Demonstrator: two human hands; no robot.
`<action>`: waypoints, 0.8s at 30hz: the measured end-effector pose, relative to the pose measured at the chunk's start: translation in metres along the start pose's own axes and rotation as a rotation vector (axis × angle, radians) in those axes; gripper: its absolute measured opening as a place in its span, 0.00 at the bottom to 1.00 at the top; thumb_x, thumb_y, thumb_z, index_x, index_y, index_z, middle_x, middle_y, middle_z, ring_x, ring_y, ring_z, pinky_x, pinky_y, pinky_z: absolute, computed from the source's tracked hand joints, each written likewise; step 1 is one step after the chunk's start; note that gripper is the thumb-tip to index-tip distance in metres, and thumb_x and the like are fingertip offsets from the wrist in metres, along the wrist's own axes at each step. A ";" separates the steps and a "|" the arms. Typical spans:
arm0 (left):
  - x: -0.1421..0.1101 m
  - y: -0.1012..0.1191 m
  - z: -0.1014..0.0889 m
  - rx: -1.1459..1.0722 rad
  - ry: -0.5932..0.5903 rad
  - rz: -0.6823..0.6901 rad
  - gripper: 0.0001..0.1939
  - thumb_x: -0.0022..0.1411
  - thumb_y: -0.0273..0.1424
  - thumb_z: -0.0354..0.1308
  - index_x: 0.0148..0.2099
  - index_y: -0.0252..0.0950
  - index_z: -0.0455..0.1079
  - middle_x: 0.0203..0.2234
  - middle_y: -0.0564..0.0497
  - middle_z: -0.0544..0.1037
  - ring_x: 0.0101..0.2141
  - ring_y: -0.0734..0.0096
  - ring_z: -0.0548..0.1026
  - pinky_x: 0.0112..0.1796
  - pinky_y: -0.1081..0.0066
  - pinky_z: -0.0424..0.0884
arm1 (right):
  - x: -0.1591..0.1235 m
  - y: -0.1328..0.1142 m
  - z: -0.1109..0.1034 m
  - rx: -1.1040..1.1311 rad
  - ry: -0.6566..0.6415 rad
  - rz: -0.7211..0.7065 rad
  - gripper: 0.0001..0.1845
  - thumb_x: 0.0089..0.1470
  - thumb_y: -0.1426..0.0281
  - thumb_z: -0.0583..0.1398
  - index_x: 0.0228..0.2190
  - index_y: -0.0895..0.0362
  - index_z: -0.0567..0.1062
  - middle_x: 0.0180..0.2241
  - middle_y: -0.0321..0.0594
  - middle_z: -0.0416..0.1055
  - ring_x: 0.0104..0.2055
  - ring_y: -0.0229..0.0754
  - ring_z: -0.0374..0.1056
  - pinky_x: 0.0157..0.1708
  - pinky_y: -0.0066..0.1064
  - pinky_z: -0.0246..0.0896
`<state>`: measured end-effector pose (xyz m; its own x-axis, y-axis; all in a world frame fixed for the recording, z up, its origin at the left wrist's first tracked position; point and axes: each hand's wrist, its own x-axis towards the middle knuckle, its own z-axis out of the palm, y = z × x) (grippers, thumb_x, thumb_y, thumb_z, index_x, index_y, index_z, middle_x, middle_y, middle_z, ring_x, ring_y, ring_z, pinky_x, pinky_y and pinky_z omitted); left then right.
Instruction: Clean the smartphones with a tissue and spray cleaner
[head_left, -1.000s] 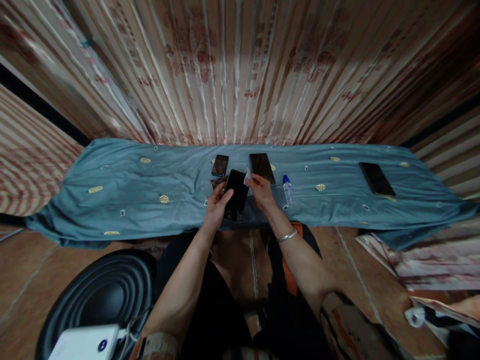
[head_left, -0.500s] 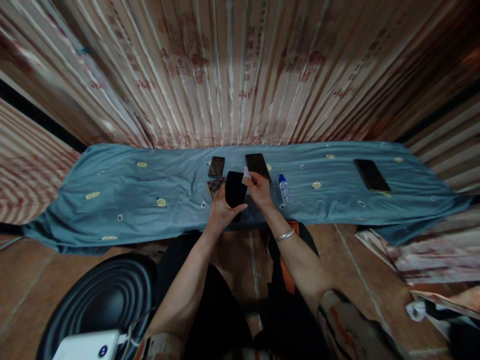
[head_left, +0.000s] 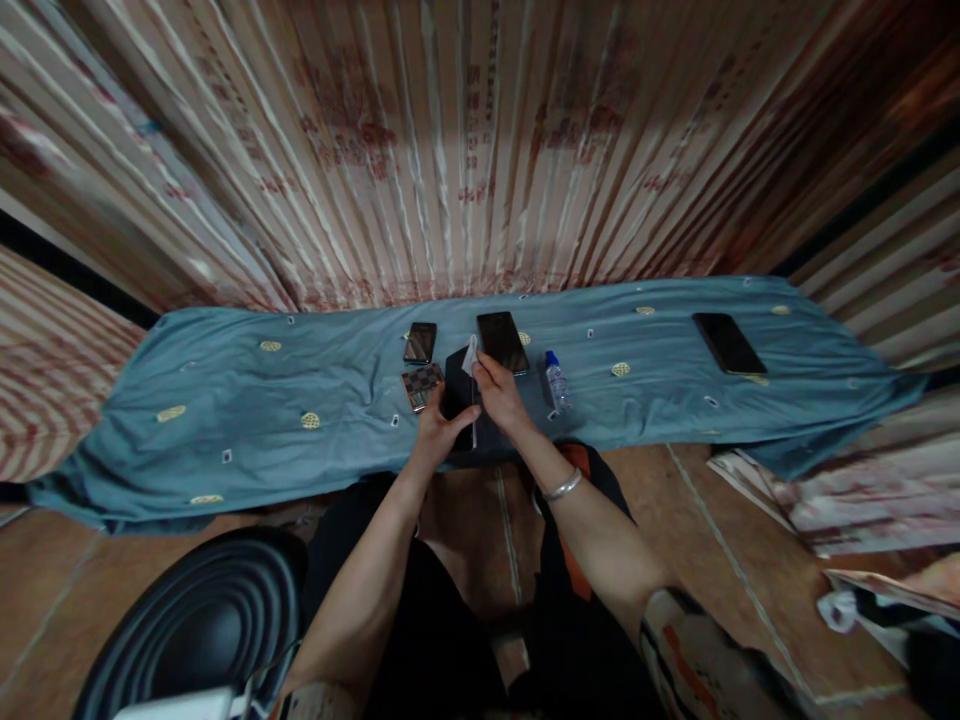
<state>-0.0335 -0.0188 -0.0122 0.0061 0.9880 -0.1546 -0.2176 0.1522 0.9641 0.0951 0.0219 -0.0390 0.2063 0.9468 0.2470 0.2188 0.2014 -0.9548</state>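
My left hand [head_left: 435, 428] is closed around a black phone [head_left: 455, 385], thumb across its lower part. The phone is tilted, so a thin pale edge shows along its right side. Pinched in my right hand [head_left: 497, 392] is a small white tissue [head_left: 470, 355], at the phone's upper right edge. Left of the phone lies a checkered flat item [head_left: 422, 384], possibly a wallet or a cased phone. A smaller dark phone [head_left: 420, 342] rests behind that. Beyond my right hand lies a larger dark phone or tablet [head_left: 503, 340].
A clear bottle with a blue cap [head_left: 556, 380] lies right of my hands. Farther right on the blue cloth [head_left: 630, 410] is another dark phone [head_left: 728, 343]. A patterned curtain [head_left: 420, 180] hangs behind. On the floor at lower left is a black ribbed round object [head_left: 202, 610].
The phone in my left hand has turned from facing up to tilted, showing its side edge. The tissue now lies at that edge. More of the checkered item shows; the view has shifted slightly.
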 end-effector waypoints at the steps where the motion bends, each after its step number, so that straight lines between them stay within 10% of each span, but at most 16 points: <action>1: 0.000 -0.001 0.001 -0.045 -0.004 -0.012 0.31 0.35 0.29 0.76 0.46 0.38 0.74 0.49 0.47 0.80 0.59 0.53 0.71 0.62 0.60 0.60 | -0.003 -0.001 0.002 -0.027 0.001 -0.002 0.22 0.64 0.60 0.56 0.53 0.57 0.77 0.55 0.46 0.76 0.58 0.48 0.72 0.61 0.43 0.64; 11: -0.010 0.006 0.007 -0.251 -0.107 -0.227 0.21 0.45 0.38 0.70 0.42 0.36 0.76 0.34 0.49 0.82 0.40 0.59 0.80 0.41 0.64 0.77 | -0.016 -0.021 0.003 -0.202 -0.067 -0.122 0.28 0.68 0.56 0.49 0.59 0.58 0.72 0.61 0.49 0.70 0.64 0.49 0.66 0.64 0.43 0.59; 24: -0.008 0.015 0.010 -0.491 -0.005 -0.269 0.08 0.59 0.31 0.61 0.40 0.34 0.78 0.37 0.48 0.84 0.49 0.60 0.79 0.50 0.67 0.74 | -0.022 -0.030 -0.001 -0.326 -0.081 -0.382 0.23 0.67 0.65 0.49 0.57 0.59 0.72 0.58 0.52 0.72 0.61 0.49 0.67 0.63 0.46 0.61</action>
<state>-0.0271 -0.0246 0.0057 0.1285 0.9163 -0.3793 -0.6366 0.3695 0.6769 0.0853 -0.0051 -0.0159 -0.0183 0.8401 0.5421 0.5527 0.4603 -0.6947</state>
